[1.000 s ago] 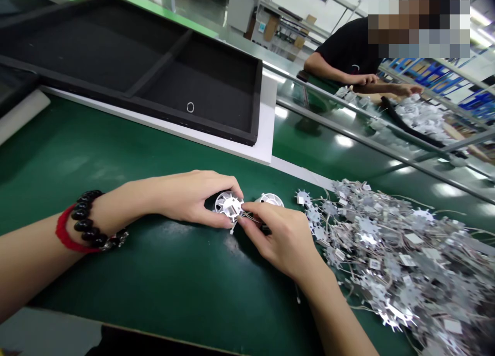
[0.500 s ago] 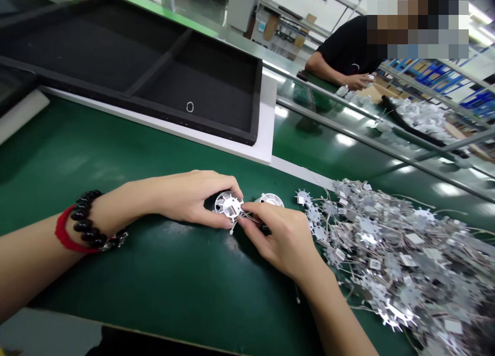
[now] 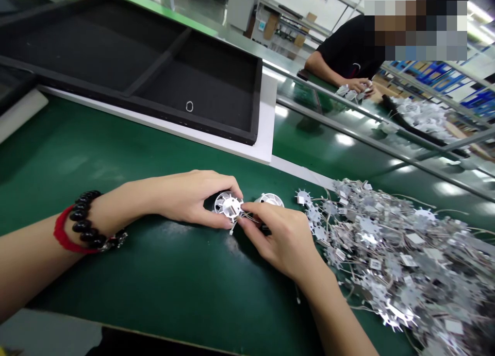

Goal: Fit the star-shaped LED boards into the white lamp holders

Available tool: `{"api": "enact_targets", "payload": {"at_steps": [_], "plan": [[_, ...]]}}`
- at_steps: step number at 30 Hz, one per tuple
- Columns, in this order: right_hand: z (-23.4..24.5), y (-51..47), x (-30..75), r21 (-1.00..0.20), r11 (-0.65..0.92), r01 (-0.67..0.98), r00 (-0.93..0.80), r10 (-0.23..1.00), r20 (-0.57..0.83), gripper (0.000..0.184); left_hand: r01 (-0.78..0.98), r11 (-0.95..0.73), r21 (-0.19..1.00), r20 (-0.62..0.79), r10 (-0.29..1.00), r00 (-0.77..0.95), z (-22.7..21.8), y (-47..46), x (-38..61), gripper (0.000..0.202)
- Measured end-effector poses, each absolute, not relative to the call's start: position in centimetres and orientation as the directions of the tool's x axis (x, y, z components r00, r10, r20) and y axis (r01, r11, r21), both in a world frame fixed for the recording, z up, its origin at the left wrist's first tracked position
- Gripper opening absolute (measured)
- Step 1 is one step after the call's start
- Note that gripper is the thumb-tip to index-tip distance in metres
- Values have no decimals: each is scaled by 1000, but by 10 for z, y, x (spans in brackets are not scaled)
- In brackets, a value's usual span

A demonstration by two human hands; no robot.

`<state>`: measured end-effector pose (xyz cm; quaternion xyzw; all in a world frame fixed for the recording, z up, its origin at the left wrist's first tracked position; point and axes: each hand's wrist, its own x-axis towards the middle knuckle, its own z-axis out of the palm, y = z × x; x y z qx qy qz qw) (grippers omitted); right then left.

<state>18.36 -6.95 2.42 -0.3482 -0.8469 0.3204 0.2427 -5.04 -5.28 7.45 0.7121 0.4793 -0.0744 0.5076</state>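
Note:
Between thumb and fingers, my left hand (image 3: 193,199) is closed around a white round spoked housing (image 3: 219,203). A silvery star-shaped metal plate (image 3: 232,208) with a small pale block on it lies over the housing's right side. My right hand (image 3: 280,232) is closed, its thumb and fingertips pinching the plate's right edge where thin wires come off. A small white connector (image 3: 231,232) hangs below the plate. Just behind my right fingers stands a second white round housing (image 3: 271,198), partly hidden by them.
To the right a large heap of star-shaped plates with wires (image 3: 386,253) covers the green table (image 3: 154,284). A black divided tray (image 3: 255,103) sits on a white board behind my hands. Across a metal rail (image 3: 348,121), a co-worker's hands (image 3: 359,84) handle white parts.
My hands and the parts in them stay almost still. Across the rail, the co-worker's hands have shifted slightly over the white parts.

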Motion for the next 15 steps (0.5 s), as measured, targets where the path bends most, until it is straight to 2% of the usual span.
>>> {"api": "enact_targets", "payload": {"at_steps": [15], "plan": [[24, -69, 184, -718, 546, 431, -643, 745, 181, 18, 760, -37, 648, -589, 609, 532, 74, -52, -50, 38]]}}
